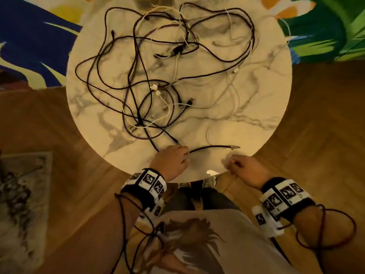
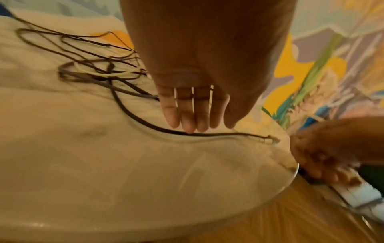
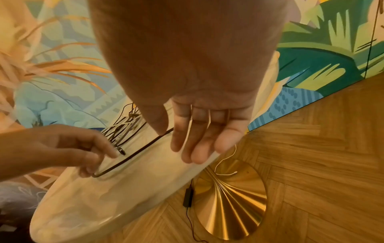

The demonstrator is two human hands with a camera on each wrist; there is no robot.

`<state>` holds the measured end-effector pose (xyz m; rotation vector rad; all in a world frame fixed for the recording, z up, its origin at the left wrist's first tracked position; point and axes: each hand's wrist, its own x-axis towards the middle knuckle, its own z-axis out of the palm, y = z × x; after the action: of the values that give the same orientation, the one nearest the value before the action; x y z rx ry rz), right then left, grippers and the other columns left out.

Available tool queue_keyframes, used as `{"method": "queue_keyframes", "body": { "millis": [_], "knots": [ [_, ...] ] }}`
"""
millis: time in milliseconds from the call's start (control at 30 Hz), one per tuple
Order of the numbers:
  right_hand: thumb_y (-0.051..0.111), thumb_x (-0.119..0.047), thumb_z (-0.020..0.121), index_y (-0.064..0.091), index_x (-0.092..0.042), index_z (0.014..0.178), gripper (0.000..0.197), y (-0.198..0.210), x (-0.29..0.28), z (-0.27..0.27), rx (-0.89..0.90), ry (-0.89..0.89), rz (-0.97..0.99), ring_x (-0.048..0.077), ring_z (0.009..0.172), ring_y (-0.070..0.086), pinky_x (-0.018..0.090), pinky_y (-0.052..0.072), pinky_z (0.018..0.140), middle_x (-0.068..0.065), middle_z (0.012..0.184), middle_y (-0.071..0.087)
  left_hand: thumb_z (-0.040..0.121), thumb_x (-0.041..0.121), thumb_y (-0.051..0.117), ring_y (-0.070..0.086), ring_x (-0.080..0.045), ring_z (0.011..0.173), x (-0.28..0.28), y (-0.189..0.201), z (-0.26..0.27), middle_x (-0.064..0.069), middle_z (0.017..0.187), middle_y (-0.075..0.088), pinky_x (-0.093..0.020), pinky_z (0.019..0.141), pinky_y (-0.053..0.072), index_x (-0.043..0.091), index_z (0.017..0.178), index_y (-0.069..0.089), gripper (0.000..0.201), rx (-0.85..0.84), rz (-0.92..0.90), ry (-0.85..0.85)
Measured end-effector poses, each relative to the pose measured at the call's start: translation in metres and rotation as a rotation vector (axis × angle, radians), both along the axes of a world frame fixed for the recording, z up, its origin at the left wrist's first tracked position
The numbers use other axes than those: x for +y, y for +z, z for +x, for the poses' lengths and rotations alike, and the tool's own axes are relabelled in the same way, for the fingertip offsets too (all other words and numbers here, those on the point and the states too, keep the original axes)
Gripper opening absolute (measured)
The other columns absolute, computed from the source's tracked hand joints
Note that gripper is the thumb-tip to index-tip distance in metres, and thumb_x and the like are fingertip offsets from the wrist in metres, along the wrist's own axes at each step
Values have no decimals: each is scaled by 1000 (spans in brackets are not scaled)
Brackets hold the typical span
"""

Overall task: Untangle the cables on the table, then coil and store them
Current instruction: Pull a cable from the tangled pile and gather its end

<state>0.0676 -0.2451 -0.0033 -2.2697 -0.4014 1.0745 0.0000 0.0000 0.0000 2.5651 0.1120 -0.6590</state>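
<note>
A tangle of black, purple and white cables (image 1: 150,91) sprawls over the round marble table (image 1: 246,107). One black cable (image 1: 209,147) runs out of it along the near edge and ends in a plug (image 1: 234,148). My left hand (image 1: 177,155) rests its straight fingertips (image 2: 187,128) on that black cable (image 2: 218,134) without curling round it. My right hand (image 1: 237,165) hovers at the table's near rim just right of the plug, its fingers (image 3: 197,148) relaxed and empty. The right wrist view shows the black cable (image 3: 133,156) bending under the left hand (image 3: 99,157).
A white cable end (image 3: 226,164) hangs off the table edge above the gold fluted base (image 3: 232,202). A black adapter (image 3: 188,197) lies on the parquet floor. A patterned rug (image 1: 19,194) lies left. Camera leads loop round both forearms.
</note>
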Motion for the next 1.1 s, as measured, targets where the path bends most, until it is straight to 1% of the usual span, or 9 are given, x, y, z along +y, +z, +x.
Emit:
{"method": "queue_keyframes", "body": {
  "millis": [67, 200, 367, 500, 667, 800, 933, 1000, 1100],
  "knots": [
    [46, -39, 97, 54, -1, 74, 45, -2, 0, 4, -19, 8, -5, 23, 71, 59, 37, 44, 71, 13, 75, 61, 92, 33, 47, 55, -25, 103, -6, -8, 6, -3, 112, 58, -38, 81, 47, 18, 118, 52, 30, -33, 100, -59],
    [46, -44, 96, 55, -8, 72, 44, -8, -1, 8, -25, 41, -4, 22, 71, 60, 42, 49, 73, 8, 74, 61, 94, 28, 44, 58, -33, 97, -22, -13, 16, -11, 111, 60, -34, 68, 39, 13, 122, 45, 31, 6, 286, -194],
    [46, -31, 96, 65, -15, 77, 31, -5, -2, 14, -2, 6, -21, 17, 68, 61, 41, 52, 73, 3, 75, 66, 94, 29, 43, 60, -31, 84, -25, -4, 21, -11, 97, 63, -34, 63, 38, 10, 107, 50, 24, -29, 303, -196],
    [39, -41, 99, 64, -8, 101, 42, 7, 14, 18, 323, -441, 229, 12, 54, 57, 23, 43, 46, 8, 77, 66, 90, 31, 47, 55, -22, 77, -24, 17, 20, -5, 82, 60, -32, 60, 38, 13, 93, 51, 19, -252, 128, -181],
    [43, -35, 97, 60, -13, 94, 28, 21, 38, 30, 693, -902, 668, 16, 73, 60, 23, 44, 54, 3, 88, 66, 79, 29, 42, 54, -19, 60, -24, 20, 14, -3, 63, 57, -26, 50, 41, 13, 75, 55, 21, -383, 69, -421],
    [46, -25, 97, 58, -14, 85, 21, 31, 56, 33, 516, -679, 698, 18, 75, 63, 26, 44, 63, 5, 81, 65, 89, 28, 45, 55, -23, 75, -19, 23, 16, -5, 78, 60, -32, 64, 43, 12, 91, 56, 20, -289, 53, -374],
    [48, -19, 98, 62, -16, 87, 18, 42, 68, 32, 241, -396, 564, 17, 73, 64, 28, 46, 67, 5, 75, 67, 94, 39, 47, 51, -11, 76, -18, 49, 40, 5, 85, 55, -27, 70, 43, 22, 110, 56, 25, -301, -210, 144],
    [45, -12, 98, 63, -19, 85, 23, 46, 72, 32, 188, -288, 541, 14, 70, 64, 24, 46, 66, 3, 73, 67, 92, 35, 54, 51, -9, 78, -21, 61, 57, 7, 84, 55, -24, 72, 43, 20, 109, 60, 23, -344, -322, 211],
    [43, 2, 93, 65, -7, 80, 26, 48, 75, 33, 158, -279, 513, 9, 65, 63, 21, 48, 65, 2, 68, 66, 89, 26, 60, 49, -10, 90, -25, 72, 72, 7, 88, 54, -28, 82, 44, 16, 94, 64, 12, -349, -317, 139]
  ]
}}
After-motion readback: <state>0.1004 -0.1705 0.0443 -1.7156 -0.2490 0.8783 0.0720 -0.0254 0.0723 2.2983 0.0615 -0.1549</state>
